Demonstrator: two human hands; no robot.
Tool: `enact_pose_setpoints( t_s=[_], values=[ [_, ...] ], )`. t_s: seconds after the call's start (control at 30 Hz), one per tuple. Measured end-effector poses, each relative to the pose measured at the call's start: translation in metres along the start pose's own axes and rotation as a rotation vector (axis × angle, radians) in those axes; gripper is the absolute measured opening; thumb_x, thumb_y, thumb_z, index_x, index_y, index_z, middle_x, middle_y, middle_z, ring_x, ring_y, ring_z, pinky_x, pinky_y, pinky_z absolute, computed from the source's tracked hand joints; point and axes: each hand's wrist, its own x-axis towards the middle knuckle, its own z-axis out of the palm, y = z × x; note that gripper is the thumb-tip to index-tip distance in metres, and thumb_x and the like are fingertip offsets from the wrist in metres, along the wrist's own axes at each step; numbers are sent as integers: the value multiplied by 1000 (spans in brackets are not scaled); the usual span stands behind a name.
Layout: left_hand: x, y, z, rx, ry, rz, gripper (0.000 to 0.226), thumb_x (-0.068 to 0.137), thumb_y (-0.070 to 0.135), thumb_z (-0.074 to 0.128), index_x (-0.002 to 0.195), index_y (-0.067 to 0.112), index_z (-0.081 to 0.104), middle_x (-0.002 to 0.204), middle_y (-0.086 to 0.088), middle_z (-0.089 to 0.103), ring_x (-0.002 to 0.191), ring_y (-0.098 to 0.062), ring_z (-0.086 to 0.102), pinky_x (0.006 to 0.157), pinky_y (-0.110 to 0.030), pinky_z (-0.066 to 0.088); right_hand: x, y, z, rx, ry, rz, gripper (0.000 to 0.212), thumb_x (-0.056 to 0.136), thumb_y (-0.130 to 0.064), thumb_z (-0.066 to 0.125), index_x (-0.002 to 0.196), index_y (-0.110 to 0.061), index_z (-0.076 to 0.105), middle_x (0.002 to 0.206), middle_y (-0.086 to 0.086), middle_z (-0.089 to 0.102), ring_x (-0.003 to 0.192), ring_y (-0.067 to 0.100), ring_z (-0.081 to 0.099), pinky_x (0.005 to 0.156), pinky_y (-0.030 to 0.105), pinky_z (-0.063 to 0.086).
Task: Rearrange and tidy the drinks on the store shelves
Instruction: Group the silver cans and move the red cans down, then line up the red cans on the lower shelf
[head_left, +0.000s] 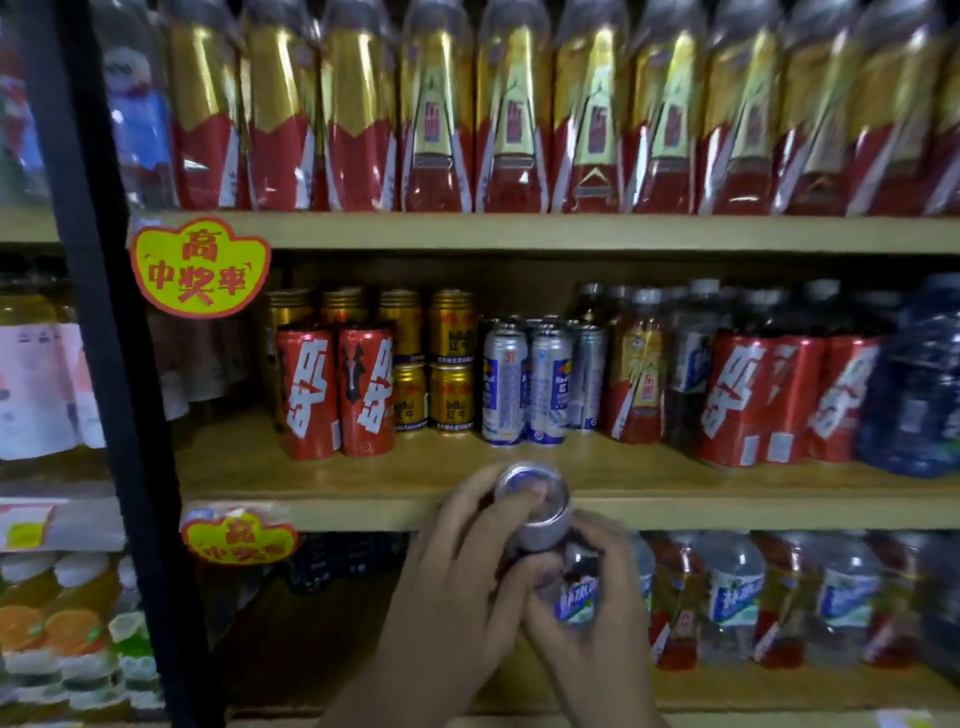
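Both of my hands hold one silver can (535, 512) in front of the middle shelf's front edge (363, 512), its top facing me. My left hand (457, 587) wraps its left side with the thumb on the rim. My right hand (597, 618) grips it from the right and below. On the middle shelf stand two red cans (337, 389), stacked gold cans (436, 364) and silver-blue cans (524, 384) in rows. More red cans (779, 400) and bottles (639, 364) stand further right.
The top shelf carries a row of red-and-gold bottles (519, 114). A black upright post (104, 312) runs down the left. Yellow promo tags (200, 267) hang from the shelf edges. The bottom shelf holds water bottles (732, 592); juice bottles (47, 623) stand at the left.
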Motion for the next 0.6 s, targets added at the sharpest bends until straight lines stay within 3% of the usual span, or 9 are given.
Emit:
enact_pose_setpoints(
  t_s=[0.07,0.17,0.27,0.37,0.5,0.6],
  values=[
    [39,14,13,-29,22,-3,43,98,43,56,137,47,42,151,16,30,131,-7,47,95,-23,50,35,-9,-20,-52,21,0,50,83,-50,69,129,-40,53,124,-16,60,109,10,63,79,20,51],
    [98,16,40,68,-6,-38,40,98,45,55,136,38,43,145,10,32,119,-14,54,81,-33,58,88,-4,-36,-182,4,51,48,84,-56,63,128,-44,48,121,-26,55,108,-2,58,77,20,51],
    [138,3,73,231,-111,-52,43,96,42,59,135,34,45,140,7,41,122,-21,51,96,-41,51,125,19,-39,-292,-38,122,47,88,-46,66,130,-34,48,120,-20,55,102,-4,56,72,14,44],
    [154,-16,100,473,-189,-38,47,95,45,59,138,30,50,141,5,50,138,-22,32,110,-41,31,140,41,-35,-377,-80,187,47,92,-38,69,134,-29,49,121,-16,54,102,0,56,70,9,42],
    [158,-38,117,603,-155,-75,49,92,46,60,137,29,52,139,5,57,136,-26,35,107,-47,32,152,51,-24,-548,-183,178,66,91,-25,72,146,-16,38,143,3,39,123,19,53,96,29,50],
    [159,-47,126,709,-130,-75,50,89,45,65,134,27,53,132,3,62,132,-29,40,102,-47,32,157,50,-20,-594,-230,185,60,93,-9,65,143,-14,33,141,8,46,117,23,57,90,33,51]
  ],
)
